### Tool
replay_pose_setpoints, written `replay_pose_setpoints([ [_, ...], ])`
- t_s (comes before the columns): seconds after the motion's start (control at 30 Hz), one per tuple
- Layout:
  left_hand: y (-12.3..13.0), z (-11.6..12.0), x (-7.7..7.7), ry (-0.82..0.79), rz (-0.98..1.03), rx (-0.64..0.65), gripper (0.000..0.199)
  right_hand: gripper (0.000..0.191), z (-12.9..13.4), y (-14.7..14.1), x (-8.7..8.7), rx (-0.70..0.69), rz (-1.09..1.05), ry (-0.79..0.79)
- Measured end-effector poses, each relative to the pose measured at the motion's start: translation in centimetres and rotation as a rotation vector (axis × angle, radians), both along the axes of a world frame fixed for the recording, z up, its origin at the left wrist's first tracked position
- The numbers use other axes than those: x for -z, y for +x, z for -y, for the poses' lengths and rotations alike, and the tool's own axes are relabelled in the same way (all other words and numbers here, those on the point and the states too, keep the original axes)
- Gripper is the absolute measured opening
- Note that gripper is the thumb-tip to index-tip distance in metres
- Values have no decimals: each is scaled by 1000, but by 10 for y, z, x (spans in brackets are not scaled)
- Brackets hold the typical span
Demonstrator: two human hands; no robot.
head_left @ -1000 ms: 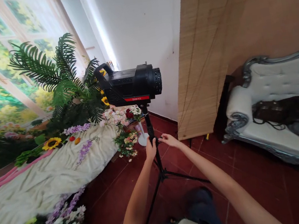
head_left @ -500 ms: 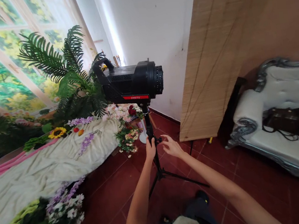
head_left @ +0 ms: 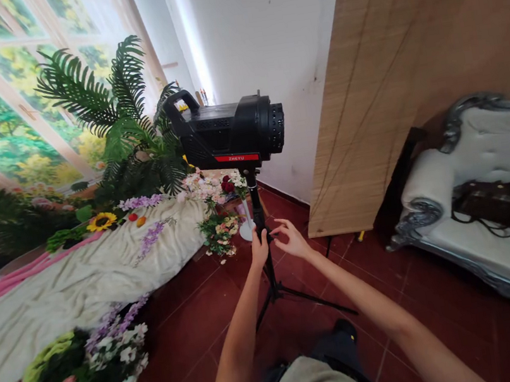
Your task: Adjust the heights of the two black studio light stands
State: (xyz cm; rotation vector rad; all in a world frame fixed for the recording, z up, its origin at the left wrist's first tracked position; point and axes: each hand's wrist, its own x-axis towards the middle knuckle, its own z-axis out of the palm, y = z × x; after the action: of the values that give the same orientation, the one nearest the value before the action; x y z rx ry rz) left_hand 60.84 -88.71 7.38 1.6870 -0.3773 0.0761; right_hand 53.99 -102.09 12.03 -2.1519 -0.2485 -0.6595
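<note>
A black studio light [head_left: 231, 132] with a red label sits on top of a black light stand [head_left: 270, 271] in front of me. My left hand [head_left: 260, 248] is wrapped round the stand's upright column, below the light. From the right, my right hand [head_left: 291, 240] reaches to a small dark knob [head_left: 270, 235] on the stand's collar. Thumb and fingertips are bent around this knob, which they partly hide. The stand's legs are spread on the floor near my feet.
Left of the stand is a cream-draped surface [head_left: 172, 248] with a sunflower [head_left: 101, 221] and other flowers. Palm fronds [head_left: 93, 106] rise behind it. A bamboo blind [head_left: 343, 107] hangs on the right, beside a white sofa [head_left: 426, 181] holding a brown bag [head_left: 486, 201]. Red tiles [head_left: 185, 335] cover the floor.
My right hand's fingers have closed in on the knob. The left hand keeps its hold on the stand. The light appears slightly higher and farther right in view.
</note>
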Motion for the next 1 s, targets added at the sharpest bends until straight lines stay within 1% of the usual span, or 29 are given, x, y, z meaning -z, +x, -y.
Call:
replay_pose_setpoints([
  [0.07, 2, 0, 3, -6, 9, -1, 50, 27, -7, 1, -10, 10, 20, 30],
  [0.17, 5, 0, 8, -41, 49, 29, 48, 45, -19, 11, -25, 50, 25, 85],
  [0.23, 6, 0, 11, -56, 53, 50, 46, 54, -28, 22, -35, 38, 20, 105],
  [0.3, 7, -1, 13, -47, 27, 43, 47, 60, -36, 33, -41, 10, 2, 116],
  [0.37, 7, -2, 14, -33, 12, 29, 50, 59, -43, 43, -45, 23, -45, 114],
  [0.47, 6, -4, 12, -28, 22, 29, 55, 50, -50, 54, -44, 85, -124, 70],
  [0.6, 6, -5, 9, -21, 23, 21, 51, 39, -50, 62, -44, 101, -162, -30],
  [0.7, 5, -6, 6, -24, 29, 24, 46, 38, -49, 65, -51, 127, -131, -93],
  [0.8, 3, -8, 0, -40, 47, 33, 43, 39, -48, 68, -65, 155, -102, -106],
  [0.87, 1, -9, -4, -52, 53, 42, 43, 41, -49, 70, -79, 163, -92, -100],
  [0.93, -1, -9, -7, -52, 39, 46, 44, 41, -49, 71, -97, 156, -70, -90],
  [1.0, -3, -11, -8, -35, 11, 34, 46, 39, -48, 72, -119, 147, -34, -78],
])
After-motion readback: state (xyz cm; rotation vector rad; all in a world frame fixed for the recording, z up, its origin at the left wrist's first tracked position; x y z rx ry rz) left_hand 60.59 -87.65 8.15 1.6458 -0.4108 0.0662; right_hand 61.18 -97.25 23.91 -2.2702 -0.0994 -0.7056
